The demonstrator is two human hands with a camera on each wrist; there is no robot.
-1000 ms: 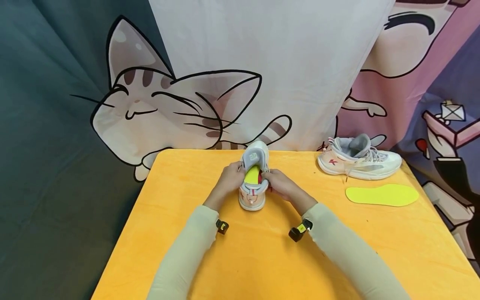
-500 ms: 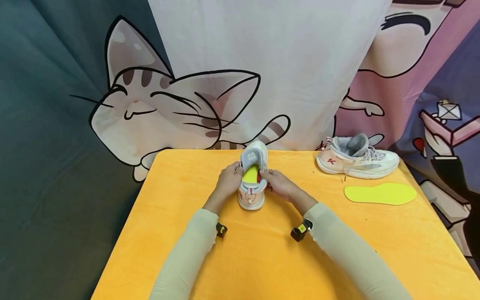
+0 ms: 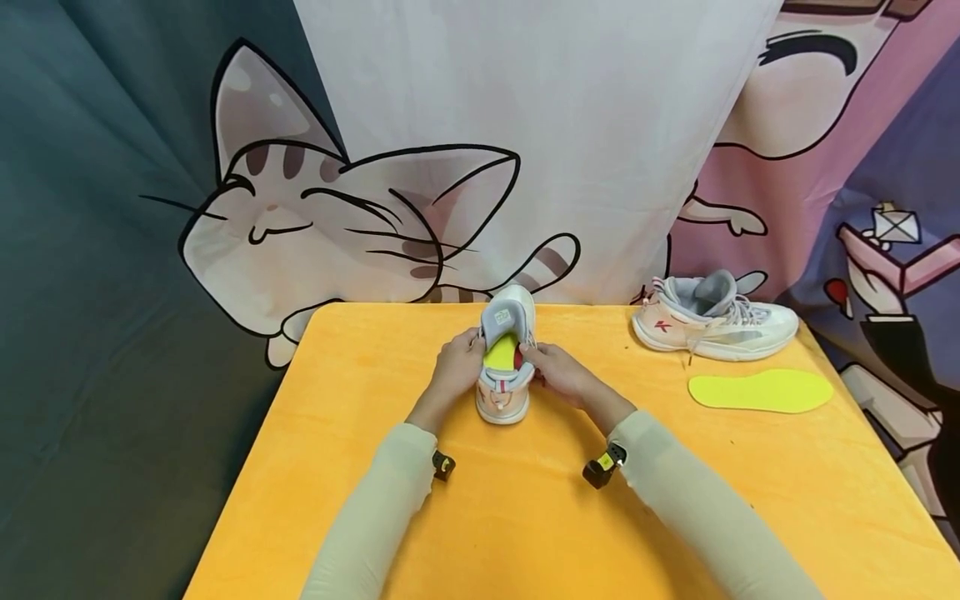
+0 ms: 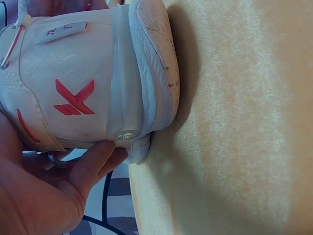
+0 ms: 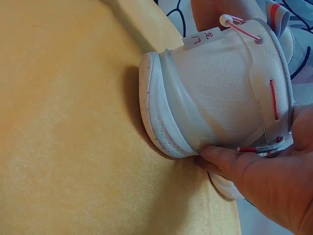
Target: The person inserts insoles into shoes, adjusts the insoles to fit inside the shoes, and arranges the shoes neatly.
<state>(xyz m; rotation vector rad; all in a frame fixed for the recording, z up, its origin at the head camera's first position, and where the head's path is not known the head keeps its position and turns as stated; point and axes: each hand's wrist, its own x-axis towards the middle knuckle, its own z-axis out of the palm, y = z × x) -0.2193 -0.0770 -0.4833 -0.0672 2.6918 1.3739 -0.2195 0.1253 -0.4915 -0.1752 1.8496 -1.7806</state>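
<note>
Over the last second little shifts: the yellow insole (image 3: 501, 352) sits a touch lower in the mouth of the white sneaker (image 3: 505, 367), and both hands have stayed clamped on the shoe's sides, so I judge the insole is part-way seated, with its heel end still showing above the collar. The left hand (image 3: 459, 364) grips the sneaker's left flank, its fingers curled under the sole edge, as the left wrist view shows; the right hand (image 3: 558, 373) grips the right flank the same way, thumb against the heel wall in the right wrist view. The sneaker stands heel toward the person, near the middle of the far half of the orange worktop (image 3: 525, 517), a little short of the far edge. The second sneaker (image 3: 712, 321) lies at the far right corner, with a loose insole (image 3: 759, 391) just in front of it, near the right edge. The near half and the left side of the worktop give open room for moving.
</note>
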